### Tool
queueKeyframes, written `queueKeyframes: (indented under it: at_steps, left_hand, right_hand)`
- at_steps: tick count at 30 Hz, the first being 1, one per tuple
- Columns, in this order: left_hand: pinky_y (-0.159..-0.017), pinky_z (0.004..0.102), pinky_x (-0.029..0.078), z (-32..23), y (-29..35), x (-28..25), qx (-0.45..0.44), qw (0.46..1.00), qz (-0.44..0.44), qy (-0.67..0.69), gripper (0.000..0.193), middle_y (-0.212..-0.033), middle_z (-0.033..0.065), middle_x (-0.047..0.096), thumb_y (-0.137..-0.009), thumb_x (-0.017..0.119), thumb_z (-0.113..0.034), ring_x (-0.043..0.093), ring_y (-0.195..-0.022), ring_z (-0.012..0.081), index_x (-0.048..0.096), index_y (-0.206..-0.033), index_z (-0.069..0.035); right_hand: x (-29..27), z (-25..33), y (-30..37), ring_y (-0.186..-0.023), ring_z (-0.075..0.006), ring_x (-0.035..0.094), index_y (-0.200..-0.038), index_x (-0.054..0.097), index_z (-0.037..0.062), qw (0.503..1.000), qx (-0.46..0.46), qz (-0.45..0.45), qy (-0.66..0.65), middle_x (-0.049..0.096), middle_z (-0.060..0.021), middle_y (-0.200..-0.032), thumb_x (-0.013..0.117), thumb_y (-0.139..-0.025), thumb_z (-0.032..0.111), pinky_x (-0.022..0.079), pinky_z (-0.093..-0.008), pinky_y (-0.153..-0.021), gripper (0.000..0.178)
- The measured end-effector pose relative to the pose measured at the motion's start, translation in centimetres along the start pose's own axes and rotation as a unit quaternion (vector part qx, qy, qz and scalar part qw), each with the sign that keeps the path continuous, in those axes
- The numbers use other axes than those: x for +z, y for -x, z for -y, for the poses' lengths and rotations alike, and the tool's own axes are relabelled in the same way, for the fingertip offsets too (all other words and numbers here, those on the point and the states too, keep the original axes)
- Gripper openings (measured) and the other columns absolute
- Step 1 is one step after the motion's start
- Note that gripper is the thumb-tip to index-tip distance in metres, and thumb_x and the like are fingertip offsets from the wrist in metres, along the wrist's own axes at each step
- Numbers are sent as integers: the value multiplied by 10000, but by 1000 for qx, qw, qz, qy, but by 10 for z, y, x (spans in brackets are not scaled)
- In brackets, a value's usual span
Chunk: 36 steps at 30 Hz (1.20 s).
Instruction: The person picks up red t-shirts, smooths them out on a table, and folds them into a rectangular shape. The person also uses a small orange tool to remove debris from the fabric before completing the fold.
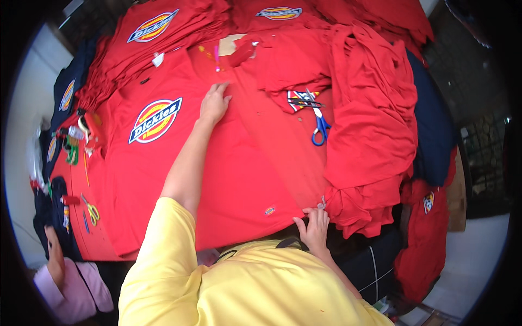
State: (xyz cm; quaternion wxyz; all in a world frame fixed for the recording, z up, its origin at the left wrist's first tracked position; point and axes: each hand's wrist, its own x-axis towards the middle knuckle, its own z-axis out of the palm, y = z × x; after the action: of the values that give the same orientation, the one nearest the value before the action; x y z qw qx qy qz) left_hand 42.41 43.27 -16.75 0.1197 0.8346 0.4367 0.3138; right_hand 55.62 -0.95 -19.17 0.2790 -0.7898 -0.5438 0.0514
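A red T-shirt (179, 179) lies spread across the work surface, with a large oval printed emblem (156, 120) on its front and a small label (270, 211) near the hem. My left hand (215, 102) rests on the shirt's upper right part, fingers stretched out and slightly bent, holding nothing. At the hem's right corner is my right hand (314, 228), its thumb apart from the fingers and touching the fabric edge. Just right of it rises a heap of crumpled red shirts (367, 130). Blue-handled scissors (320, 130) lie between the spread shirt and this heap.
Stacked red shirts (179, 32) line the far side. At the left are yellow-handled scissors (93, 213), a tape dispenser (92, 130) and dark blue garments (68, 98). Another person's hand (54, 244) shows at lower left. A dark bundle (370, 271) sits below the right edge.
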Motion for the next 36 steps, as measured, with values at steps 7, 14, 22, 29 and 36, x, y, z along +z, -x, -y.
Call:
queueKeyframes:
  at_steps: [7, 14, 22, 29, 36]
  left_hand:
    - [-777, 439, 505, 31, -35, 22, -30, 998, -33, 47, 245, -995, 162, 607, -819, 750, -164, 629, -899, 343, 598, -955, -28]
    - [-734, 363, 529, 20, -21, -7, 19, 987, -20, 160, 311, -1077, 137, 562, -839, 738, -100, 647, -784, 223, 589, -1103, -30]
    - [-1010, 460, 434, -50, 119, -38, 171, 978, 121, 11, 348, -1233, 164, 583, -845, 687, -125, 536, -1175, 363, 632, -1173, -23]
    - [-1150, 532, 288, -110, 189, -36, 259, 931, 254, 34, 518, -1472, 149, 460, -868, 685, -216, 386, -1394, 357, 560, -1352, -77]
    - [-1165, 559, 225, -124, 194, -40, 247, 939, 239, 20, 485, -1470, 110, 472, -869, 683, -236, 370, -1407, 343, 591, -1337, -149]
  right_hand:
    - [4, 9, 0, -902, -325, 514, -879, 585, 80, 996, 89, 0, -18, 533, -100, -918, 743, -806, 217, 391, -446, -778, 222]
    - [-8, 21, -4, -881, -340, 574, -905, 609, 33, 965, 213, 11, -151, 551, -131, -908, 759, -828, 230, 455, -438, -803, 260]
    - [-11, 22, -6, -743, -210, 583, -951, 618, -2, 967, 219, -27, -129, 533, -105, -899, 706, -865, 87, 481, -332, -669, 152]
    - [-13, 18, -10, -780, -288, 632, -930, 635, 14, 951, 248, -42, -179, 560, -138, -939, 670, -901, 144, 505, -393, -704, 138]
    - [-13, 17, -14, -765, -289, 629, -897, 630, 11, 961, 209, 1, -180, 574, -142, -915, 721, -841, 118, 505, -395, -699, 151]
